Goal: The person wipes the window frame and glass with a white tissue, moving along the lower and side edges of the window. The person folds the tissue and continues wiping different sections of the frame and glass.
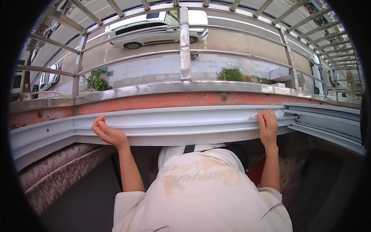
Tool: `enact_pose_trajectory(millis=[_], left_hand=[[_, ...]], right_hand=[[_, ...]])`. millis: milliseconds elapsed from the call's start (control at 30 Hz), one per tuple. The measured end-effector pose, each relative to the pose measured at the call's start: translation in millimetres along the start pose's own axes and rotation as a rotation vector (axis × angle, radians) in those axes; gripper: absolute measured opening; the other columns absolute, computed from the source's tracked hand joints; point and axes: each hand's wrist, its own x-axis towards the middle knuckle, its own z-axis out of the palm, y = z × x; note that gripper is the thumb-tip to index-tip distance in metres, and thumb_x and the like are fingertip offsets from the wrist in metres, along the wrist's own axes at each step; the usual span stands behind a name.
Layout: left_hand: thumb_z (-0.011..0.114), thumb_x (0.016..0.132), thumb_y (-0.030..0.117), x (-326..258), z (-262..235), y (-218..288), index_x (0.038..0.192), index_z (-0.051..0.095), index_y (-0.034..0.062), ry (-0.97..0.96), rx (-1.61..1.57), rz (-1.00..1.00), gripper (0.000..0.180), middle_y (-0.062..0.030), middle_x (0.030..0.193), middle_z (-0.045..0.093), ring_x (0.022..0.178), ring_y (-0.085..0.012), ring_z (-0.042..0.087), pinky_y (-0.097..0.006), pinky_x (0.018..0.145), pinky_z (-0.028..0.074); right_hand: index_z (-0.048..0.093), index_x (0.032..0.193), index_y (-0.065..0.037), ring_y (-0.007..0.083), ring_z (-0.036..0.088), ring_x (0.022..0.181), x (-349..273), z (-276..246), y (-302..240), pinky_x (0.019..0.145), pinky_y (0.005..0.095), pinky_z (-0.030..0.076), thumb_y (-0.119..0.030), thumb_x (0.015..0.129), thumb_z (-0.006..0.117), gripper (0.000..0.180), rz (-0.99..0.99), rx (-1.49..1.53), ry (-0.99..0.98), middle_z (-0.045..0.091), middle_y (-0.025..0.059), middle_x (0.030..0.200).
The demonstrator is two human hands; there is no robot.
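A white metal sliding-window frame [174, 118] with raised tracks runs across in front of me. Over its left part hovers my left hand [110, 133], fingers curled in toward the thumb, and nothing shows in it. Toward the right end, my right hand [268, 125] pinches a small white wipe [279, 113] against the tracks. The wipe sticks out on both sides of the fingers; whether it is tissue or cloth cannot be told. Part of it is hidden under the hand.
Beyond the sill stands a metal railing cage [185, 50] above a red ledge [154, 103]. Sliding panes [328, 120] are stacked at the right. A patterned cushioned edge [58, 170] lies lower left. Outside are a white car [154, 33] and green plants [230, 74].
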Motion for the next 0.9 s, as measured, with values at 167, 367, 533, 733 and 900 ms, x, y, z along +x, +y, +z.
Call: enact_pose_trajectory(millis=[167, 367, 533, 733, 900], left_hand=[[0.04, 0.105, 0.013, 7.7, 23.1, 6.0, 0.104, 0.057, -0.0014, -0.046, -0.001, 0.048, 0.022, -0.0094, 0.105, 0.059, 0.101, -0.0203, 0.054, -0.035, 0.095, 0.042], [0.046, 0.1, 0.008, -38.6, 42.7, 59.4, 0.105, 0.058, 0.0001, -0.297, -0.05, 0.212, 0.015, -0.0124, 0.11, 0.061, 0.105, -0.026, 0.055, -0.039, 0.098, 0.04], [0.056, 0.093, 0.005, -69.4, 65.8, 111.9, 0.104, 0.061, 0.0016, -0.564, 0.023, 0.469, 0.012, -0.0146, 0.111, 0.065, 0.105, -0.0314, 0.057, -0.042, 0.098, 0.04], [0.059, 0.091, 0.008, -78.1, 78.9, 112.2, 0.102, 0.062, 0.003, -0.545, 0.146, 0.494, 0.012, -0.0124, 0.107, 0.067, 0.102, -0.0322, 0.059, -0.043, 0.093, 0.042], [0.06, 0.09, 0.009, -82.0, 79.8, 113.0, 0.1, 0.063, 0.0037, -0.534, 0.193, 0.518, 0.011, -0.0104, 0.103, 0.067, 0.098, -0.0319, 0.061, -0.043, 0.09, 0.043]], right_hand=[[0.061, 0.083, -0.004, 0.0312, 0.052, 0.089, 3.5, -15.1, 55.2, 0.082, 0.0434, 0.039, -0.014, 0.094, 0.06, 0.015, -0.001, -0.246, 0.343, 0.058, 0.0086, 0.089], [0.062, 0.088, -0.006, 0.0303, 0.055, 0.092, 5.5, 7.3, 7.7, 0.086, 0.0428, 0.04, -0.017, 0.089, 0.066, 0.012, 0.007, -0.096, 0.165, 0.058, 0.0083, 0.091], [0.067, 0.097, -0.006, 0.0311, 0.058, 0.097, 4.8, 25.3, -40.8, 0.09, 0.0426, 0.043, -0.013, 0.088, 0.066, 0.011, -0.147, 0.13, 0.136, 0.063, 0.0097, 0.099], [0.067, 0.099, -0.003, 0.0331, 0.06, 0.092, 2.5, 7.7, 2.2, 0.084, 0.0418, 0.048, -0.006, 0.089, 0.063, 0.011, -0.15, 0.112, 0.191, 0.065, 0.0115, 0.097], [0.066, 0.095, -0.002, 0.0344, 0.06, 0.092, -5.8, -23.7, 59.3, 0.083, 0.0431, 0.048, -0.007, 0.091, 0.063, 0.007, 0.042, -0.06, 0.285, 0.066, 0.0126, 0.097]])
